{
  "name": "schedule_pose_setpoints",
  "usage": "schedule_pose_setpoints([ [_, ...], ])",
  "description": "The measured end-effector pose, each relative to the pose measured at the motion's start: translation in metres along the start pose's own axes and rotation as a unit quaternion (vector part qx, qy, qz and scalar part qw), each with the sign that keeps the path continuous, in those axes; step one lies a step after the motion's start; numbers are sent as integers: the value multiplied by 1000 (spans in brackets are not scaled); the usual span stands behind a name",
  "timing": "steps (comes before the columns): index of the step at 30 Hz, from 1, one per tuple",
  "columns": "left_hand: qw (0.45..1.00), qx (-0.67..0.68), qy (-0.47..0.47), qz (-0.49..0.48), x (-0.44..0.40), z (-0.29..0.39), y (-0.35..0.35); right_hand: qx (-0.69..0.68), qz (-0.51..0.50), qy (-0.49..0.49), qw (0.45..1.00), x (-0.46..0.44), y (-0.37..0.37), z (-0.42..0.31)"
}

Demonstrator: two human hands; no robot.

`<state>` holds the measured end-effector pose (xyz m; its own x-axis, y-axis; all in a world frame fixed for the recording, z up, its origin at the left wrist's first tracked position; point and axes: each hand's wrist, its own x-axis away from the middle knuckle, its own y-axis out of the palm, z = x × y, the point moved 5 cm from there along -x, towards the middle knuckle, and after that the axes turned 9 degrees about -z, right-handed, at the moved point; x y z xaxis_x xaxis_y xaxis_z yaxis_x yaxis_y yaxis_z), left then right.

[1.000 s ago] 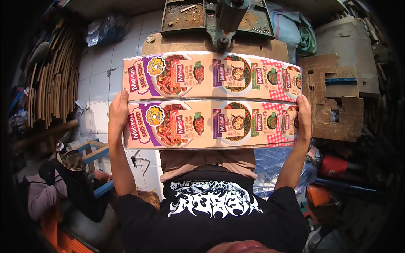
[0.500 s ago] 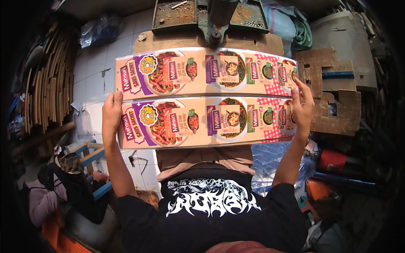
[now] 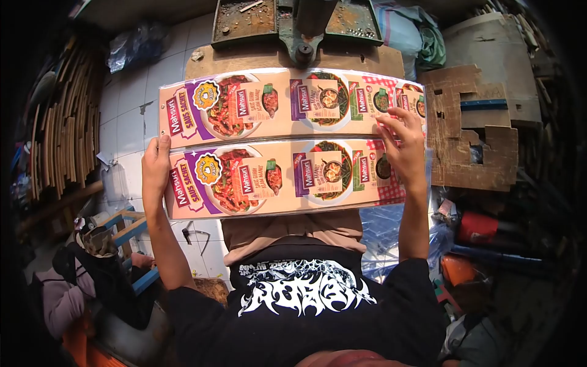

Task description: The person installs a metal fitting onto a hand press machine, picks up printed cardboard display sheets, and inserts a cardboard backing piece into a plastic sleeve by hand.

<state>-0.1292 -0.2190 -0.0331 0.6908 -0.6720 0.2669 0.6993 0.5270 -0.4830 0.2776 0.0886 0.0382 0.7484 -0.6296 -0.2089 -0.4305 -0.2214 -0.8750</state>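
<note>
Two long printed panels (image 3: 278,137), glossy and with food pictures and "Mahsuri" lettering, lie one above the other in front of my body, a narrow seam between them. My left hand (image 3: 157,166) is closed on their left edge near the seam, thumb on top. Over the right part of the panels is my right hand (image 3: 400,137), its fingers bent and thumb and forefinger close together at the seam. Whether a bit of the panel or its film is between those fingertips, I cannot tell. Just beyond the upper panel stands a metal machine post (image 3: 306,46).
Metal trays (image 3: 244,21) holding small metal bits flank the post, above a wooden board (image 3: 244,61). Cut brown boards (image 3: 455,140) lie on the right. Stacked cardboard sheets (image 3: 67,116) stand at left, with a blue frame (image 3: 147,278) below them.
My right hand has left the right edge and moved left over the panels, its fingers now bent at the seam. My left hand keeps its hold. The whole view has shifted slightly.
</note>
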Motion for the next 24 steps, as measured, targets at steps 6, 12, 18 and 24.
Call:
schedule_pose_setpoints([
  [6, 1000, -18, -9, -1, 1, 2, -1, -19, 1, -67, 998, -9, 12, -36],
  [12, 999, -27, 23, 2, -1, 1, -1, 16, -33, -146, 989, -23, 33, -68],
  [18, 997, -73, 17, -1, 1, 9, -2, 87, -58, -151, 983, -30, 41, -82],
  [24, 995, -94, 17, 16, 1, 10, -3, 163, -79, -187, 966, -36, 49, -88],
])
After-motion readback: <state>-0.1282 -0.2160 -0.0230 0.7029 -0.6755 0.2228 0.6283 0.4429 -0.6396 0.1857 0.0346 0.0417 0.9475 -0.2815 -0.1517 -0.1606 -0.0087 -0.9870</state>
